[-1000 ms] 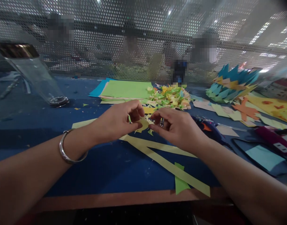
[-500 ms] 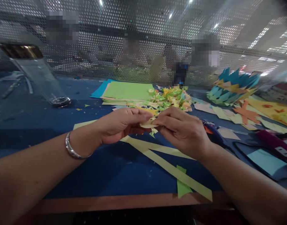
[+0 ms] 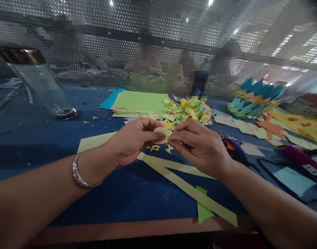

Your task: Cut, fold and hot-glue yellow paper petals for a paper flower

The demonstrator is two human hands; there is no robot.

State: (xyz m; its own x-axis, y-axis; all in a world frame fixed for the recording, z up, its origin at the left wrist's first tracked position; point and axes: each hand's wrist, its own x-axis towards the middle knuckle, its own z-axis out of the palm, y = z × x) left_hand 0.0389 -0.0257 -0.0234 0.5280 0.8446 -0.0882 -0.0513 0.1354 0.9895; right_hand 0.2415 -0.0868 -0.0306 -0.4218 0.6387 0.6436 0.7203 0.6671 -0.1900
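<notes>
A small pale yellow paper disc (image 3: 162, 133) is held between my two hands above the blue table. My left hand (image 3: 137, 138), a silver bangle on its wrist, pinches the disc between thumb and fingers. At the disc's right edge, my right hand (image 3: 200, 141) grips it with closed fingertips. Below the hands lie long pale yellow paper strips (image 3: 184, 180), one crossing a green paper scrap (image 3: 204, 207). Beneath my left forearm a wider piece of pale yellow paper (image 3: 93, 141) shows in part.
Behind my hands lie a stack of coloured paper (image 3: 141, 100) and a heap of paper scraps (image 3: 191, 109). A glass bottle (image 3: 44, 86) stands at left. On the right are a paper crown (image 3: 257, 98), a blue tool (image 3: 236, 148), a purple power strip (image 3: 303, 159) and cables.
The disc has tilted so its flat round face now shows toward me. My left thumb now lies across it, and my right fingers have shifted slightly at its edge.
</notes>
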